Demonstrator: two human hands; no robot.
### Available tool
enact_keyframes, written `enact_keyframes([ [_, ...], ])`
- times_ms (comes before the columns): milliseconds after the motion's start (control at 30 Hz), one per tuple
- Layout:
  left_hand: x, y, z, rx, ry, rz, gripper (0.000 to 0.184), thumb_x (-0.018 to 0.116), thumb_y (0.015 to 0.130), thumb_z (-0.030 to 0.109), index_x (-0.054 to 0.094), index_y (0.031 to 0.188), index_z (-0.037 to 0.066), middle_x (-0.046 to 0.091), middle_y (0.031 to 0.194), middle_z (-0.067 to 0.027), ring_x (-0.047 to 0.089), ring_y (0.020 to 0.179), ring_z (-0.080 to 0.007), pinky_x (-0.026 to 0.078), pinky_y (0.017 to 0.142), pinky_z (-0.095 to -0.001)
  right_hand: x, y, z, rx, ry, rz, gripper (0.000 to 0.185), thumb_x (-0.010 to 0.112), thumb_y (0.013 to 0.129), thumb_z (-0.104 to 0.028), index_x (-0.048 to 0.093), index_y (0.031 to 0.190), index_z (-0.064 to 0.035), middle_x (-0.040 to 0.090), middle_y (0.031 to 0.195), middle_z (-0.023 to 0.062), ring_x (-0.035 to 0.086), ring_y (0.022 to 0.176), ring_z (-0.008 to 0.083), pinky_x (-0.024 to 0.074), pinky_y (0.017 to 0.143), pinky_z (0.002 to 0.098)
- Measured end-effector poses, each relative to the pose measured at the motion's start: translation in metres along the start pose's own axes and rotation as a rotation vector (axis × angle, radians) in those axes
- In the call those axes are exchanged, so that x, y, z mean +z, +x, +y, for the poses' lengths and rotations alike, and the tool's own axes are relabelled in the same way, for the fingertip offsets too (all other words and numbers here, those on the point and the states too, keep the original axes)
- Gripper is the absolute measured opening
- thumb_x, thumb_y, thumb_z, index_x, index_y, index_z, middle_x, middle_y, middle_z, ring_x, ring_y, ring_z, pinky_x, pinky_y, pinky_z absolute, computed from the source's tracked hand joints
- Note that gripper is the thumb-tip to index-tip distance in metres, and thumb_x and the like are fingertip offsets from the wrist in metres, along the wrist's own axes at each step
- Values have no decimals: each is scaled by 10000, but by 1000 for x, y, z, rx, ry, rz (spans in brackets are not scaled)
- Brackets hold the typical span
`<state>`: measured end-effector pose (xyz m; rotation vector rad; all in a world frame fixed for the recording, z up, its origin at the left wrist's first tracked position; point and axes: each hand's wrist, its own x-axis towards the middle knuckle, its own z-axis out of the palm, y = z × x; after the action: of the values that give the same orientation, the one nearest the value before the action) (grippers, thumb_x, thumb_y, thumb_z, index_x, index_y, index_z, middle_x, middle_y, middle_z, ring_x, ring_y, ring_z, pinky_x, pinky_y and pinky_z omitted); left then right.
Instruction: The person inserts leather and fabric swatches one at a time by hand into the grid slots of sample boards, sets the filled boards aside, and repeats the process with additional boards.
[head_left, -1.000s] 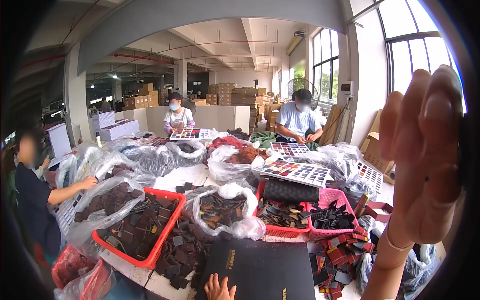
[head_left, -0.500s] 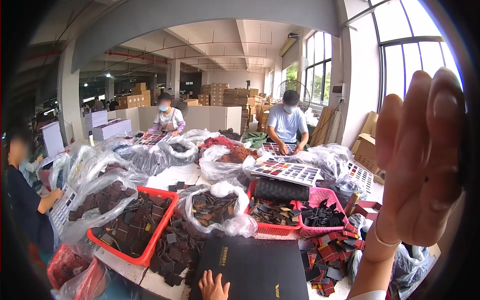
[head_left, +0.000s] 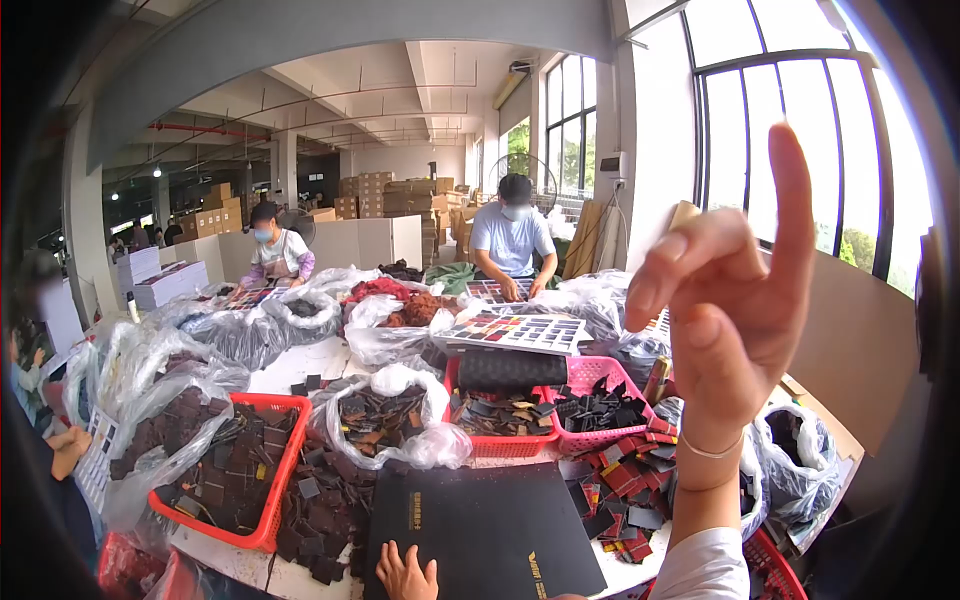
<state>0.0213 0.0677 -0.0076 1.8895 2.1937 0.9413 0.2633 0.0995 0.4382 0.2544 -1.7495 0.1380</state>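
A large black folder with gold lettering lies at the table's near edge. My left hand rests on its lower left part, fingers spread, holding nothing. Raised high on the right is my right hand, its index finger stretched up and the other fingers bent and apart. Nothing is in it, and a thin band circles the wrist. Dark red and black sample chips are heaped just right of the folder. More dark brown chips lie loose to its left.
Behind the folder stand a red basket, a second red basket and a pink basket, all with chips. A printed sample board lies beyond. Plastic bags crowd the table. Two people work across it; another person's hand is at left.
My right hand has gone from extended fingers held together to a raised index finger with the others bent. The view has turned right. My left hand stays on the folder.
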Motion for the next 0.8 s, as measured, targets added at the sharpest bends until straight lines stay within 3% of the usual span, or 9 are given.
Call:
enact_keyframes([
  [33,0,-2,-1,3,-7,8,499,593,936,346,523,1329,47,350,1484,-269,272,1400,-427,229,1116,-574,0,-18,1,66,-17,38,845,685,897,-102,129,1519,37,644,977,149,628,754,184,549,646,295],
  [67,3,-3,-1,99,119,228,427,640,895,336,608,1234,78,534,1330,-258,478,1262,-412,375,1017,-556,1,-35,1,132,-31,75,780,682,903,-94,202,1505,33,652,964,149,636,792,186,548,690,300],
  [100,3,-2,-2,68,80,145,441,644,896,339,592,1243,70,481,1369,-264,414,1305,-413,321,1049,-558,-12,-61,14,157,-18,47,686,666,911,-61,289,1477,30,667,967,159,654,867,193,551,766,307],
  [167,1,0,-3,-23,-5,-15,473,654,898,344,560,1260,55,376,1447,-275,286,1390,-415,215,1115,-562,-9,-121,33,358,-18,134,491,610,936,2,415,1386,18,666,929,127,642,849,169,538,763,286],
  [300,11,0,-15,51,25,50,500,625,909,350,541,1289,35,405,1429,-299,315,1379,-425,232,1109,-547,41,-273,74,1112,29,259,302,638,934,-28,559,1224,3,676,888,62,604,771,106,502,701,248],
  [367,12,0,-14,46,4,84,495,625,912,347,537,1294,45,416,1419,-286,323,1375,-420,249,1105,-537,77,-349,84,1274,180,303,249,624,939,-33,577,1182,-8,677,872,50,596,752,95,489,669,235],
  [500,11,0,-15,34,-91,175,469,629,925,331,528,1302,71,410,1420,-246,325,1372,-402,278,1094,-528,145,-430,81,1380,186,377,226,615,927,-13,585,1151,-10,665,852,43,594,738,83,494,653,223],
  [700,-31,27,-35,105,-106,413,398,669,901,238,569,1256,88,511,1351,-158,390,1346,-355,318,1094,-486,163,-457,72,1199,-201,-139,249,593,886,37,616,1132,6,679,850,96,672,751,171,534,698,288],
  [800,-83,71,-63,117,16,582,360,667,894,208,584,1212,62,542,1310,-157,417,1318,-364,338,1074,-487,164,-456,73,1203,-188,-136,233,609,875,27,633,1106,3,686,866,127,693,765,216,541,717,315],
])
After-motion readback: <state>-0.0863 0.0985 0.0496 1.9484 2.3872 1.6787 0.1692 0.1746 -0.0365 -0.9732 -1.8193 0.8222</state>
